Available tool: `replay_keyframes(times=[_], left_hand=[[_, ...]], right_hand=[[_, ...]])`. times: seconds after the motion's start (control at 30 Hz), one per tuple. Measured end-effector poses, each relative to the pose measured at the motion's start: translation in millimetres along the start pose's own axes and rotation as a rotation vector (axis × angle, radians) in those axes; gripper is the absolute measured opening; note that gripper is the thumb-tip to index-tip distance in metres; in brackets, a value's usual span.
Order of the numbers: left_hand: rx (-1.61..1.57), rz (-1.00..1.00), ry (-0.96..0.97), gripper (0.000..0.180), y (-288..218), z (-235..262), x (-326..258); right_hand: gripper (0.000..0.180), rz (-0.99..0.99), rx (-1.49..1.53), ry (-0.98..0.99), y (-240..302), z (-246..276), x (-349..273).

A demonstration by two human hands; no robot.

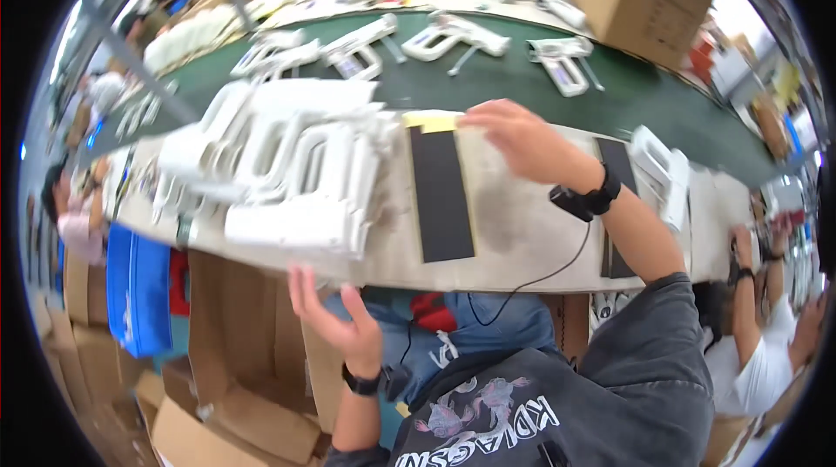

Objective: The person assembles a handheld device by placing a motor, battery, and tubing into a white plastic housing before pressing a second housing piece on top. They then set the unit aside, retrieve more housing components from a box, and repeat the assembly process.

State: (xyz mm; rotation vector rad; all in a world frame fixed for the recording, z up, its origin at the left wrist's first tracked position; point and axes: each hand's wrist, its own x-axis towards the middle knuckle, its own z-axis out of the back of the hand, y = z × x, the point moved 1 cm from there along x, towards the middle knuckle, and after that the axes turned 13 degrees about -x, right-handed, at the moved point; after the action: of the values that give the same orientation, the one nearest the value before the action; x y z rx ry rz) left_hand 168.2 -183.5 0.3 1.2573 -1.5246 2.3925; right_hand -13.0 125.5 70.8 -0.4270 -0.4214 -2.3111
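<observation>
Left grip spread, stacked white plastic housings just beyond; right grip, closure unclear, yellow-ended black strip just left.

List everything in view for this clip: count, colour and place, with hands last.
table: one, beige, before the person
stacked plastic housings: many, white, table's left side
black strips: two, black, table's centre and right
yellow piece: one, yellow, centre strip's far end
loose white part: at least one, white, table's right
belt: one, green, beyond the table
handled units: about five, white, on the belt
cardboard boxes: several, brown, upper right and lower left
bin: one, blue, lower left
left hand: one, bare, near the table's edge
right hand: one, bare, by the yellow piece
</observation>
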Motion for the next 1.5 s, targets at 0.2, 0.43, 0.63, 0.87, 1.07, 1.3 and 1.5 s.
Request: replay_keyframes(times=[0.2,0.43,0.63,0.87,1.07,1.3,1.5], left_hand=[[-0.281,0.153,0.592,0.036,-47.3,-117.6,11.7],[-0.021,0.090,0.722,0.045,-28.0,-203.4,52.7],[0.348,0.112,0.759,0.085,18.7,-210.1,40.9],[0.394,0.491,0.693,0.106,9.6,-196.8,38.5],[-0.131,0.646,0.633,0.048,4.5,-156.4,42.1],[-0.787,0.851,0.486,0.049,-61.1,-81.6,43.2],[-0.957,0.934,0.562,0.054,-49.7,-92.1,42.5]], right_hand=[[0.034,-0.888,-0.358,0.162,-214.3,41.6,-121.7],[0.032,-0.577,-0.639,0.327,-313.3,12.9,-129.7],[0.022,-0.322,-0.516,0.231,-327.2,8.3,-138.9],[0.016,-0.182,-0.472,0.123,-235.8,54.6,-104.2],[0.021,0.006,-0.265,0.093,-77.3,65.6,-85.8],[0.021,0.042,-0.209,0.189,24.5,5.1,-106.5],[0.021,-0.020,-0.195,0.279,36.7,-29.1,-118.6]])
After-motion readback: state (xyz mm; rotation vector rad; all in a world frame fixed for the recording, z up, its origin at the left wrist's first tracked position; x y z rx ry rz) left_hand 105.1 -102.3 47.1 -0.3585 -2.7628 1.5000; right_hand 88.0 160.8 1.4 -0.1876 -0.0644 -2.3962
